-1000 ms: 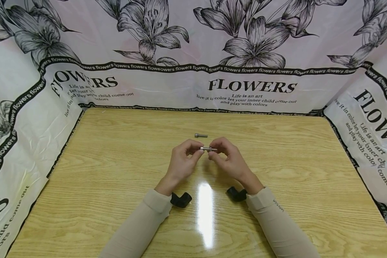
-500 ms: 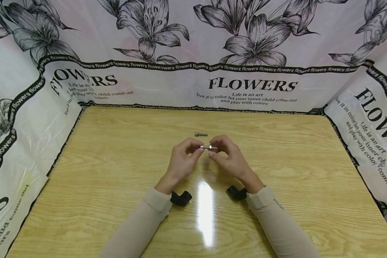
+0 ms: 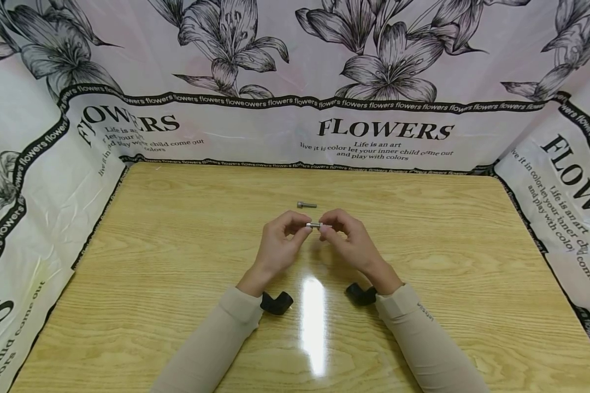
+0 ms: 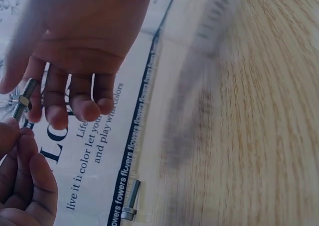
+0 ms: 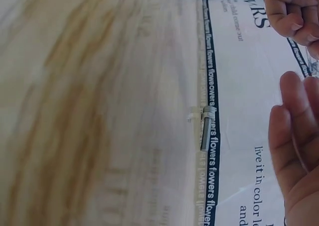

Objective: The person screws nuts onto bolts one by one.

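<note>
My left hand [image 3: 280, 245] pinches a silver bolt [image 3: 314, 225] by its head end, held level above the table with its shank pointing right. A hex nut [image 4: 22, 101] sits partway along the thread, as the left wrist view shows. My right hand [image 3: 349, 243] has its thumb and index finger curled round the nut, covering it in the head view; its other fingers hang loosely. Just beyond both hands, a second bolt [image 3: 307, 205] lies on the table, head to the left, with a ring-like piece [image 5: 207, 115] close by its head. The right wrist view leaves out the held bolt.
The wood-grain table [image 3: 187, 218] has a glossy surface with a bright reflection [image 3: 313, 327] at the front. White floral sheeting [image 3: 255, 131] stands along the back and both sides. Black wrist-worn pieces [image 3: 277, 303] stick out below the sleeves.
My right thumb and index finger come off the nut at half a second ago, then close over it again. The left hand keeps its pinch on the bolt, and the second bolt stays put.
</note>
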The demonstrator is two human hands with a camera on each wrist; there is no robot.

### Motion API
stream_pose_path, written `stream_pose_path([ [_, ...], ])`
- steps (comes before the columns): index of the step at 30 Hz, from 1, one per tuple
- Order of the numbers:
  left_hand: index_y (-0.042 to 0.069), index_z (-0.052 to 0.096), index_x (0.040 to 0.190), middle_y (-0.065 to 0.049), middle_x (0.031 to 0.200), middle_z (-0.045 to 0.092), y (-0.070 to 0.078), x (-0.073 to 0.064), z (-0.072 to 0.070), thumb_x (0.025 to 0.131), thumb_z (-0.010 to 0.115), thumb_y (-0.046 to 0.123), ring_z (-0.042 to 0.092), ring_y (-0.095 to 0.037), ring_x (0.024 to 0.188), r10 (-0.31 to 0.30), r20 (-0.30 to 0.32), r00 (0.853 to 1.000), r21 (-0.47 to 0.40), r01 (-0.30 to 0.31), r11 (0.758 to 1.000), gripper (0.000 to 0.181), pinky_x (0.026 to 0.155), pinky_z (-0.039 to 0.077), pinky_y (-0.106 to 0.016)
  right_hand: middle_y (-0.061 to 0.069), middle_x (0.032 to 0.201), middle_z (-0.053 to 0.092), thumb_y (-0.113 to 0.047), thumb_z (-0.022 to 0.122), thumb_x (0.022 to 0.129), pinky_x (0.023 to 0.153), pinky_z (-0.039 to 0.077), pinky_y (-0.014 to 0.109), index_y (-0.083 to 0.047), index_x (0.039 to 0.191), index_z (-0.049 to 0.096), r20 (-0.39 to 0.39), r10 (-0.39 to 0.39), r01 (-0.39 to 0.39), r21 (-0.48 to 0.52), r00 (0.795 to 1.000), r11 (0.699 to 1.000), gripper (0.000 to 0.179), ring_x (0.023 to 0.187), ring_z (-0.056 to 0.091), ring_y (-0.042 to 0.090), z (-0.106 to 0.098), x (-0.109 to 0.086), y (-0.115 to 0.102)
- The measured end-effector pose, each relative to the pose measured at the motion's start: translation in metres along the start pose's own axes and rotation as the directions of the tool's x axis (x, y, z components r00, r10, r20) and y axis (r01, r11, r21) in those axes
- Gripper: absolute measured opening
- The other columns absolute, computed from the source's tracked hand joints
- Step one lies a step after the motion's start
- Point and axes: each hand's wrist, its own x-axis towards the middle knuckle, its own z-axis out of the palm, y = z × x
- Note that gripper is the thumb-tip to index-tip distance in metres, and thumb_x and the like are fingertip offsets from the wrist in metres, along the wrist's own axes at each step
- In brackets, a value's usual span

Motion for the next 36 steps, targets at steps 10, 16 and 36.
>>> stream_pose_path([
  [10,0.001,0.067,0.099,-0.010,0.094,0.068,0.0008,-0.0003,0.0008,0.088,0.067,0.001,0.064,-0.021,0.080,-0.022,0.004,1.000,-0.002,0.022,1.000,0.011,0.070,0.053,-0.033,0.022,0.087,0.062,0.006,0.053,0.094,0.079,0.051,0.036,0.002,0.093,0.059,-0.003,-0.035,0.035,-0.003,0.999,0.999,0.007,0.079,0.063,0.031,0.0013,0.0003,0.0006],
  [16,-0.006,0.065,0.099,-0.018,0.094,0.067,0.0022,0.0004,0.0018,0.087,0.065,-0.006,0.064,-0.030,0.080,-0.037,0.014,0.999,-0.007,0.038,0.999,0.012,0.071,0.053,-0.043,0.021,0.086,0.063,0.001,0.051,0.097,0.076,0.050,0.034,0.002,0.092,0.061,-0.006,0.008,-0.009,-0.021,1.000,1.000,0.011,0.080,0.063,0.032,0.0007,0.0002,-0.0009],
  [36,-0.001,0.066,0.100,-0.012,0.096,0.068,-0.0001,-0.0009,0.0011,0.088,0.066,0.001,0.065,-0.023,0.083,-0.019,0.009,1.000,-0.008,0.019,1.000,0.012,0.073,0.054,-0.037,0.021,0.088,0.063,0.005,0.053,0.094,0.078,0.051,0.035,0.008,0.098,0.058,0.003,-0.011,0.011,0.010,1.000,1.000,0.007,0.079,0.063,0.034,0.0007,-0.0002,-0.0003],
])
